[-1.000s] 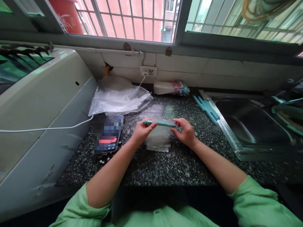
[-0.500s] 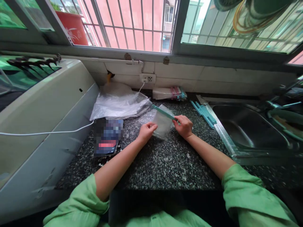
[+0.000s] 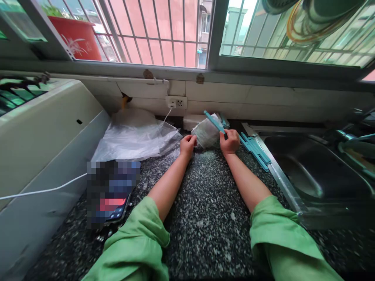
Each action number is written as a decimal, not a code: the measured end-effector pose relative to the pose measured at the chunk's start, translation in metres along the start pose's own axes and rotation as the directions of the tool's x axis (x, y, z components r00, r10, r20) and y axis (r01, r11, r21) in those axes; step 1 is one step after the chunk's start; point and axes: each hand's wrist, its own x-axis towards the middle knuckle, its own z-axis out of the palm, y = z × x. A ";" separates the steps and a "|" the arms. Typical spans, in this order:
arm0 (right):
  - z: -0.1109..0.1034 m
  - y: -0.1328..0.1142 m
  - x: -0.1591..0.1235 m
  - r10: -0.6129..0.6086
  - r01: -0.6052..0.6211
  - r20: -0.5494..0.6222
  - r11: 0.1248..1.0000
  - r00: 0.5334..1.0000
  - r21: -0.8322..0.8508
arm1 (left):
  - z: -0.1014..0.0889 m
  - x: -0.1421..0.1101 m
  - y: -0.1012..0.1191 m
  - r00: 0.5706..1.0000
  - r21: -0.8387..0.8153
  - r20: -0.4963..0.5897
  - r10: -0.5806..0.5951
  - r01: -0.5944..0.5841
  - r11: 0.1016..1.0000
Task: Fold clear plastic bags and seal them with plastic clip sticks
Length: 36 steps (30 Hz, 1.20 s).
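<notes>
Both my hands hold a small clear plastic bag (image 3: 206, 134) with a teal sealing strip (image 3: 214, 121) along its top, lifted near the back of the speckled dark countertop (image 3: 205, 203). My left hand (image 3: 187, 145) pinches the bag's lower left corner. My right hand (image 3: 230, 141) grips the right end of the teal strip, which tilts up to the left. Behind the bag lies a stack of similar bags (image 3: 190, 121) against the wall, partly hidden.
Several loose teal strips (image 3: 254, 150) lie beside the steel sink (image 3: 310, 171) on the right. A crumpled large plastic bag (image 3: 134, 136) sits at the back left. A phone (image 3: 113, 195) with a white cable (image 3: 43, 190) lies left, beside a pale appliance (image 3: 43, 156).
Both hands have carried the bag away from me toward the wall, over the stack of bags. The strip, level a second ago, now tilts up to the left. The camera has leaned forward.
</notes>
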 end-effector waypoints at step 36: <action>0.047 -0.133 -0.047 -0.761 0.726 0.101 0.643 0.640 0.244 | -0.099 -0.127 0.023 0.836 0.861 0.126 0.534 -0.360 0.360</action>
